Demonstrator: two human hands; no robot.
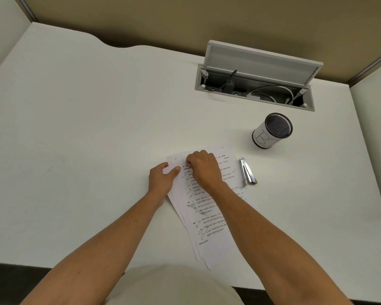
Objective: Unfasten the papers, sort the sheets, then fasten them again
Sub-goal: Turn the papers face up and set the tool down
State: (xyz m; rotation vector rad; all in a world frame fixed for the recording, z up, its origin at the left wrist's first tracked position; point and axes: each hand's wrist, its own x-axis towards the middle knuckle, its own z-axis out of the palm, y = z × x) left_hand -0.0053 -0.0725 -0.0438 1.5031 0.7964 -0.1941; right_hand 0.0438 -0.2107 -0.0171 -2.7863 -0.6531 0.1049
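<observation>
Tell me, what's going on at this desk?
A person is working on a stack of papers lying on a white desk. The left hand holds the stack's left edge near the top corner, while the right hand picks at that corner with its fingertips. A stapler lies untouched just right of the papers, and a mesh cup stands beyond it.

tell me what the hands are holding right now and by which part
The stack of papers: the left hand grips its upper left edge, thumb on top. The right hand presses on the top corner; a pinch there cannot be told.
</observation>
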